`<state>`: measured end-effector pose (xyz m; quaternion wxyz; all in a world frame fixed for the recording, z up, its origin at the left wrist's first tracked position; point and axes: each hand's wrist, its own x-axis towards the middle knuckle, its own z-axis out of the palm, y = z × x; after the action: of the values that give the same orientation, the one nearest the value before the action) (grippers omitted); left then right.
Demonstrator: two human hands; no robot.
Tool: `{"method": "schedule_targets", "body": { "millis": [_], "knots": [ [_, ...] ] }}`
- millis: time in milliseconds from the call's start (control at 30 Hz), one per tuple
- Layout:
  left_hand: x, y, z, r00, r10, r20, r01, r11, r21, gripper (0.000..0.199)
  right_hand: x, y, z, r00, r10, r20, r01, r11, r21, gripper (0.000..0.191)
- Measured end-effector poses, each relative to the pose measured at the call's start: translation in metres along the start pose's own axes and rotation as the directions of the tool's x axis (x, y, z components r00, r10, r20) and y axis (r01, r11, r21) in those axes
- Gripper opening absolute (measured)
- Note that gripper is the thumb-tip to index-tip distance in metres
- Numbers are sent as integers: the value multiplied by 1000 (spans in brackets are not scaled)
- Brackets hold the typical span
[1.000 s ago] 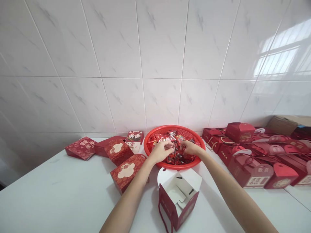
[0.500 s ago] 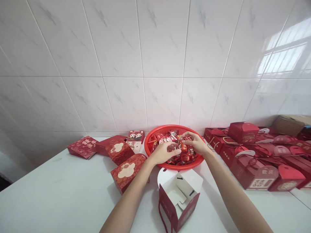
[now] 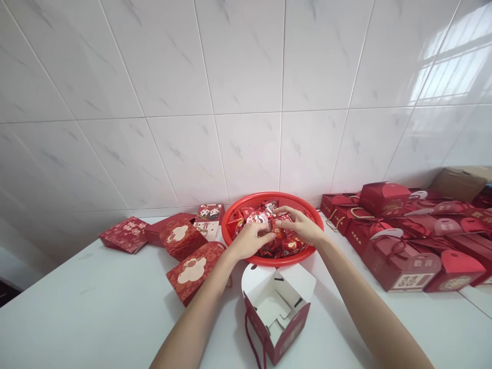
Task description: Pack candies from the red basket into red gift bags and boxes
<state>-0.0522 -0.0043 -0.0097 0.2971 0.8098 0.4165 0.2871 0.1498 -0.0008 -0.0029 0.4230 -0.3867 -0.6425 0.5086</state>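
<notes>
Wrapped candies point(image 3: 291, 245), mostly red, fill a red plastic basket point(image 3: 272, 262) against the wall. Over its left half is my left hand point(image 3: 248, 241), thumb apart from its bent fingers, touching or just above the candies. My right hand point(image 3: 302, 228) reaches in from the right, its thumb and forefinger apart at the candies near the middle. No candy is plainly held in either hand. Between my forearms, in front of the basket, an open dark red gift box point(image 3: 290, 333) shows its white inside, flaps spread and a red cord handle hanging at its left.
Left of the basket lie several red gift boxes point(image 3: 194, 271), with a panda-printed box point(image 3: 209, 212) behind them. Many closed red boxes point(image 3: 402, 261) are packed together at the right, a cardboard carton point(image 3: 461, 182) behind. A tiled wall point(image 3: 246, 148) borders the white table point(image 3: 96, 302).
The view has shifted slightly, so everything sits a little further left. Both hands stay in the basket; my fingers have shifted slightly among the candies.
</notes>
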Motion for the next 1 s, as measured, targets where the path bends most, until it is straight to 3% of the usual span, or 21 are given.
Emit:
{"method": "schedule_targets", "body": {
  "millis": [67, 133, 200, 300, 400, 533, 700, 1000],
  "knots": [
    [0, -1, 1, 1000, 9, -19, -10, 1000, -21, 29, 0, 0, 1, 999, 2, 38, -3, 1000, 18, 42],
    [1, -2, 2, 999, 10, -45, -12, 998, -57, 27, 2, 2, 2, 998, -59, -9, 59, 997, 53, 38],
    [2, -3, 2, 996, -9, -87, 2, 997, -79, 30, 4, 4, 2, 986, -73, -151, 92, 989, 120, 35],
    [3, -6, 3, 990, -48, -133, 41, 998, -51, 31, 8, 8, -1, 918, 52, -392, 27, 981, 193, 34],
    [3, -9, 3, 991, -50, -128, 47, 999, -26, 27, 11, 9, -5, 871, 118, -478, -46, 986, 160, 29],
    [1, -11, 4, 993, -30, -110, 28, 999, -22, 24, 11, 14, -3, 907, 162, -389, -187, 982, -27, 26],
    [-1, -11, 5, 994, -29, -105, 29, 1000, -1, 21, 11, 20, 6, 940, 246, -237, -321, 874, -365, 25],
    [-2, -6, 3, 995, -33, -96, 34, 999, 9, 24, 7, 8, 1, 956, 156, -250, -270, 804, -530, 23]
  ]
}}
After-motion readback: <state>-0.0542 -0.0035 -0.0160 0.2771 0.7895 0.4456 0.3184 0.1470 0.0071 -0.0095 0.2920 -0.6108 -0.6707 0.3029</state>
